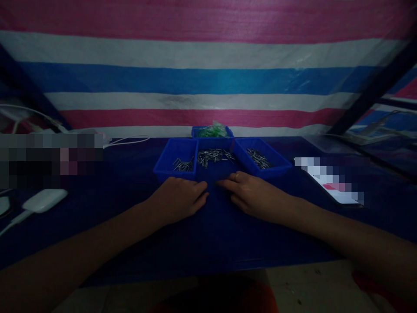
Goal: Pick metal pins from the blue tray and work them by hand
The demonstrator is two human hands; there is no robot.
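Left hand point(182, 198) and right hand point(249, 193) have half-curled fingers point(230, 185), any hold unclear; best pinch metal pins point(211, 155) lightly, clear of the 2 bins point(180, 148) just beyond.

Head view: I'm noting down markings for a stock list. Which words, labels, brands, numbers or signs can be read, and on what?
None can be read.
Phone screen: blurred out by a mosaic.
Patch at the left: also hidden by a mosaic.
Clear-and-green plastic bag: too dim and blurred to tell.
Left blue bin and right blue bin: no lettering visible.
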